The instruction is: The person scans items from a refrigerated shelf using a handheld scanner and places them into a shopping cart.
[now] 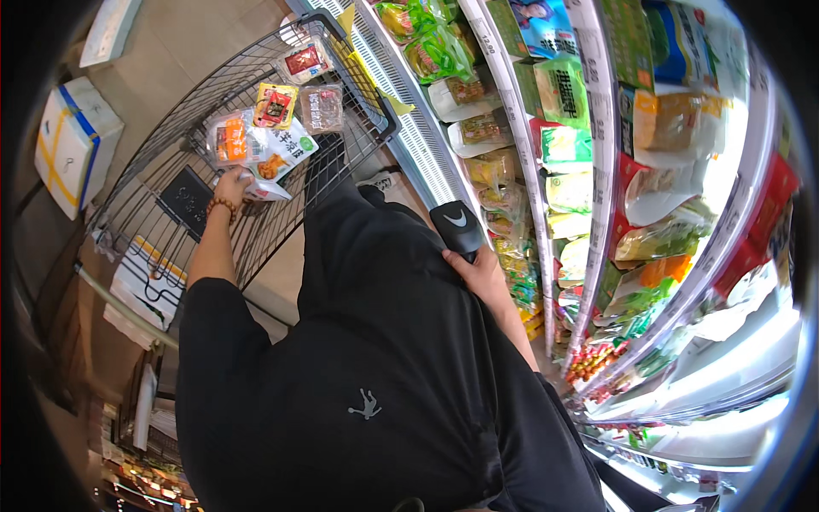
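My left hand (231, 187), with a beaded bracelet at the wrist, reaches into a black wire shopping cart (256, 246) and grips the edge of a small white plastic food package (269, 190). Beside it lie a clear packet with an orange label (231, 139), a larger white food pouch (281, 155), a yellow and red packet (276, 105), a clear wrapped packet of brown food (322, 109) and another with a red label (302, 61). My right hand (477, 265) holds a black handheld scanner (455, 227) by its handle, near the refrigerated shelf's edge.
An open refrigerated display with price rails (512, 115) runs along the right, its shelves full of packaged foods and bagged greens (441, 54). White foam boxes (80, 144) stand on the floor at the left. A pale curved rail (125, 307) lies at lower left.
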`<action>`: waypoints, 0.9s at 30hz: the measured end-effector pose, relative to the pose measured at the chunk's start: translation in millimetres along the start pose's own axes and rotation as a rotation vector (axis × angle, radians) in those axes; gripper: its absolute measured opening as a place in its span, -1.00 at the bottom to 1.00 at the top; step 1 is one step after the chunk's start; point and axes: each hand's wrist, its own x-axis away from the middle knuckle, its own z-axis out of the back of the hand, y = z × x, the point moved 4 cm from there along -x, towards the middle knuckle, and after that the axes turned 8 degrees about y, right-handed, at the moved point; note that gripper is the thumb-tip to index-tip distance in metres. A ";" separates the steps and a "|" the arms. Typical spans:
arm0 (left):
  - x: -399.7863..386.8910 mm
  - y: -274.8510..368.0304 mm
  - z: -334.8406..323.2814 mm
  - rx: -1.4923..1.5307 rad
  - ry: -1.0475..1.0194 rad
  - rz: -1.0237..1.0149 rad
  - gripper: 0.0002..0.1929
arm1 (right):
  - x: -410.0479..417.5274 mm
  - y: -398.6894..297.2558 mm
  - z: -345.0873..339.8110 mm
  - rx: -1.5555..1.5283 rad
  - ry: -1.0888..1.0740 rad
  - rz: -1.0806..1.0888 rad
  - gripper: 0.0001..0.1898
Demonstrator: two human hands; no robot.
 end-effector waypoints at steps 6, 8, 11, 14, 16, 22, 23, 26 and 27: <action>107.5 88.6 71.5 0.013 0.151 -0.142 -0.80 | 15.5 45.0 6.1 -0.177 0.010 0.111 -0.43; 137.5 155.5 91.0 0.111 0.232 -0.271 -0.83 | 21.1 56.4 10.3 -0.086 0.072 0.270 -0.39; 195.1 294.5 126.9 0.312 0.140 -0.520 -0.89 | 31.6 87.3 15.6 -0.199 0.097 0.298 -0.37; 262.8 400.2 144.5 0.541 0.028 -0.888 -0.91 | 57.8 85.5 44.3 -0.272 0.107 0.260 -0.39; 304.2 451.4 151.4 0.647 -0.049 -1.134 -0.88 | 72.7 92.3 59.7 -0.326 0.093 0.214 -0.40; 351.4 584.0 110.6 1.467 -0.613 -1.525 -0.95 | 114.8 126.4 92.8 -0.605 0.145 0.280 -0.49; 354.3 608.0 97.3 1.455 -0.657 -1.529 -0.95 | 122.9 133.7 97.1 -0.669 0.159 0.288 -0.50; 361.1 655.9 57.5 1.571 -1.026 -1.424 -0.94 | 157.0 144.9 117.6 -0.763 0.167 0.264 -0.52; 363.5 664.6 44.4 1.623 -1.154 -1.334 -0.92 | 171.3 144.2 125.9 -0.869 0.149 0.293 -0.53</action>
